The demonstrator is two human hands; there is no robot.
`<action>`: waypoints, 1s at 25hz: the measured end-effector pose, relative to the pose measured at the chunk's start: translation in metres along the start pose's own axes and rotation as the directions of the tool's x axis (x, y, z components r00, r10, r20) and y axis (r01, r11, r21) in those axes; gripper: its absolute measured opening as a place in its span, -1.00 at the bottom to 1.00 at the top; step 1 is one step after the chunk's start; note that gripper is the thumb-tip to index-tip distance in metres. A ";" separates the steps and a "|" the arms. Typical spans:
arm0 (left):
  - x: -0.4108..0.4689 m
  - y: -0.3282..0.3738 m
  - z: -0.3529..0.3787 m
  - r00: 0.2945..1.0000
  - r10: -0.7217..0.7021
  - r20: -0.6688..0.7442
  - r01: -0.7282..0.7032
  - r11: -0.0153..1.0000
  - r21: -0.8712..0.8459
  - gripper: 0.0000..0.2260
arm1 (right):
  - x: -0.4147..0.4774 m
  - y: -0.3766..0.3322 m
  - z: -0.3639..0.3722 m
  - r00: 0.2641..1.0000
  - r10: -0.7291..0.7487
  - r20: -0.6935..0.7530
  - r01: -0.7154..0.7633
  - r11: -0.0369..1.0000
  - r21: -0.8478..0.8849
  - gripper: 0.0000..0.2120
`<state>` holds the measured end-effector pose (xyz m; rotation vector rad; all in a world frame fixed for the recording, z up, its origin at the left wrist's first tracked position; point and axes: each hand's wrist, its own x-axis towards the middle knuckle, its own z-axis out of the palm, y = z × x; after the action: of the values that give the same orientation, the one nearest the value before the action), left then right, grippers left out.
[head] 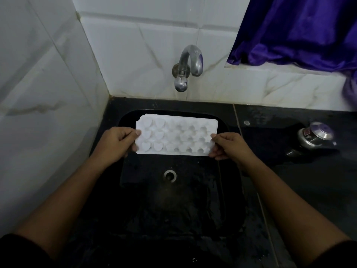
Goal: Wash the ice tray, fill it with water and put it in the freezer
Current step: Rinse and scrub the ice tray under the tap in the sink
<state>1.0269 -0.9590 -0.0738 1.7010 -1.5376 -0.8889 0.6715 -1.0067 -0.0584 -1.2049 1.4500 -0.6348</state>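
A white ice tray [176, 135] with heart-shaped cups is held level over the black sink [229, 190], below the chrome tap [188, 64]. My left hand [117, 142] grips its left short edge, thumb on top and fingers curled beneath. At the right short edge my right hand [227, 146] holds it the same way. No water runs from the tap. The drain [170, 175] shows beneath the tray.
A black counter [309, 180] surrounds the sink. On it at the right lies a metal lid or cooker part [315, 137]. White tiled walls stand at the left and back. A purple curtain [301, 29] hangs at the upper right.
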 end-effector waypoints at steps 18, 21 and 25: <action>0.002 -0.014 0.034 0.891 -0.421 0.169 0.352 0.407 -0.843 -0.53 | 0.034 -0.010 0.037 0.998 0.027 0.059 -0.040 0.974 0.223 -0.82; 0.006 -0.025 0.027 0.877 -0.452 0.163 0.364 0.403 -0.839 -0.46 | 0.061 -0.036 0.043 0.997 0.060 0.058 -0.068 0.986 0.151 -0.68; 0.012 -0.032 0.024 0.865 -0.462 0.197 0.403 0.404 -0.822 -0.40 | 0.106 -0.087 0.053 0.993 0.104 0.048 -0.111 0.977 0.185 -0.50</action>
<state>1.0252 -0.9693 -0.1147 1.3103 -0.3605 -1.5195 0.7611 -1.1214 -0.0376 -0.9810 1.3807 -0.6549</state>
